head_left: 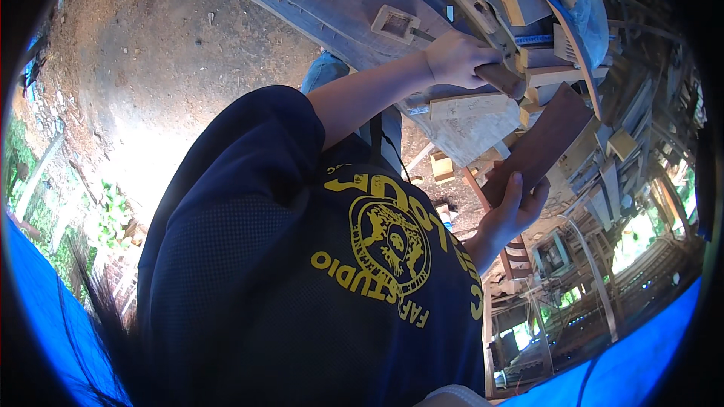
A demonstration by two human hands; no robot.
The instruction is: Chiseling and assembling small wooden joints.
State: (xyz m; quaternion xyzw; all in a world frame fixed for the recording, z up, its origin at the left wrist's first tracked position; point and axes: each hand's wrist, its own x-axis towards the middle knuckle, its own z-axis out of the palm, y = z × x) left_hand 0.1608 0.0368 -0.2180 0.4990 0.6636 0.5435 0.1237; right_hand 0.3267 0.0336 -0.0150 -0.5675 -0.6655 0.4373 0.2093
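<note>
My left hand (460,60) reaches out over the cluttered work surface. Its fingers are closed around a brown piece with a rounded end (501,80), perhaps a tool handle; the grip hides part of it. Lower and to the right, my right hand (516,211) grips one end of a flat dark brown wooden board (543,143), thumb on its face. The board slants up to the right, its far end close to the brown piece but apart from it. Beside my left hand lies a small pale frame (396,24) with a dark rectangular middle.
A wide grey plank (332,0) spans the top. Wood blocks (520,0), a pale flat board (471,108) and a clear plastic bag (590,22) lie around my hands. Timber pieces (607,188) crowd the right. Bare ground (196,53) stretches left.
</note>
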